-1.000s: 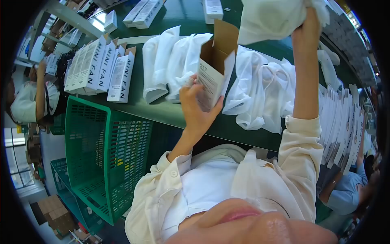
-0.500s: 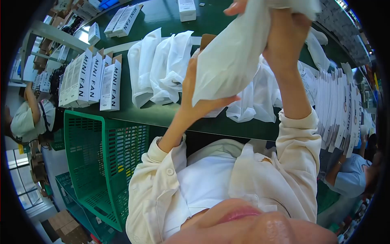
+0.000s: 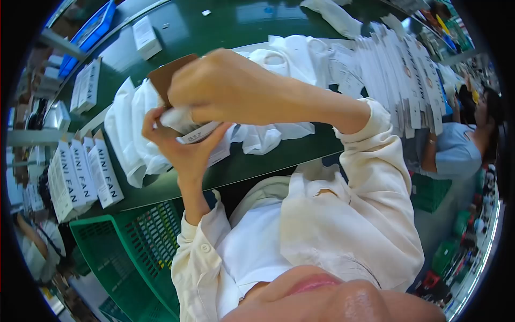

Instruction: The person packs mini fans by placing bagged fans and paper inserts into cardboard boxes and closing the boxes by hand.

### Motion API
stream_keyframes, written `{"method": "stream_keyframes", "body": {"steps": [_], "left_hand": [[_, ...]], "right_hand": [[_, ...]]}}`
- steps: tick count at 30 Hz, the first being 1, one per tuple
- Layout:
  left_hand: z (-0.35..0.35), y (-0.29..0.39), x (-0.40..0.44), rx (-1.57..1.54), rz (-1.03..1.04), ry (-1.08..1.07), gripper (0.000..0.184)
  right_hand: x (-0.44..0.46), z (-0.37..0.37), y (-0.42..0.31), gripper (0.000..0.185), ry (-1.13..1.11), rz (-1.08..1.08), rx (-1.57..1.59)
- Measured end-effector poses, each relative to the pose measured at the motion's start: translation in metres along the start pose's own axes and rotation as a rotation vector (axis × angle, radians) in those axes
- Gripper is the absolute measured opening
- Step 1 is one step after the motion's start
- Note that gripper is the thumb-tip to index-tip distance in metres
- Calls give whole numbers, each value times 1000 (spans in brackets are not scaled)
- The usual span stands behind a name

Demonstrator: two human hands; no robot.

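Note:
In the head view my left hand is wrapped round a small white carton whose brown inner flap stands up. My right hand is closed just above the carton's open end, slightly blurred. Beneath its fingers shows part of a white wrapped bag, partly inside the carton's mouth; the rest of the bag is hidden. Several white wrapped bags lie on the green table to the left of my hands, and more white bags lie behind and to the right.
MINI FAN cartons stand at the table's left edge. Flat cartons are stacked to the right. A green crate sits below the table edge. A blue tray lies at the far left. A co-worker is at the right.
My right hand has come down and left, bringing the white bag to the carton's mouth. My left hand, earlier with fingers spread, is now round the carton. The view has shifted.

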State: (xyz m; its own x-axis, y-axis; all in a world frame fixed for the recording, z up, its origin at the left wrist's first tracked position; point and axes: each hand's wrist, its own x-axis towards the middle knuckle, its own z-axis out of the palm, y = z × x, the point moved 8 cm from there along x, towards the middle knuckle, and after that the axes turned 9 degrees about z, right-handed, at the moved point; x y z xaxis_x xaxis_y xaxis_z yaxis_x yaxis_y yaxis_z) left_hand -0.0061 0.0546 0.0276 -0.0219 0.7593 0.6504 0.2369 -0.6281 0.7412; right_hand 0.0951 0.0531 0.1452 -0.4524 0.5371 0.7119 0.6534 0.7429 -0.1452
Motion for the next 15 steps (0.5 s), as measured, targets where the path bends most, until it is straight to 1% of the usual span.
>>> {"method": "stream_keyframes", "body": {"steps": [3, 4, 8, 10, 11, 13, 14, 15], "left_hand": [[-7, 1, 2, 77, 91, -6, 95], [-7, -2, 1, 67, 86, -12, 95], [-3, -4, -5, 47, 187, -117, 95], [-5, -4, -9, 81, 175, -142, 95], [-5, -2, -10, 116, 176, -164, 95], [-7, -2, -10, 189, 178, -195, 95], [-11, -5, -10, 190, 172, -184, 95], [-18, -8, -10, 189, 169, -159, 95]], "right_hand": [[-15, 10, 35, 8, -72, 602, 788], [-20, 12, 31, 8, -72, 612, 780], [-46, 49, -15, 20, -384, 201, -60], [-51, 63, -19, 28, -642, 168, -132], [-57, 51, -6, 21, -784, 522, 67], [-70, -7, 20, 16, -95, 518, 359], [-89, -34, 45, 18, 81, 657, 252], [-118, -62, 67, 24, 238, 632, 74]]}}
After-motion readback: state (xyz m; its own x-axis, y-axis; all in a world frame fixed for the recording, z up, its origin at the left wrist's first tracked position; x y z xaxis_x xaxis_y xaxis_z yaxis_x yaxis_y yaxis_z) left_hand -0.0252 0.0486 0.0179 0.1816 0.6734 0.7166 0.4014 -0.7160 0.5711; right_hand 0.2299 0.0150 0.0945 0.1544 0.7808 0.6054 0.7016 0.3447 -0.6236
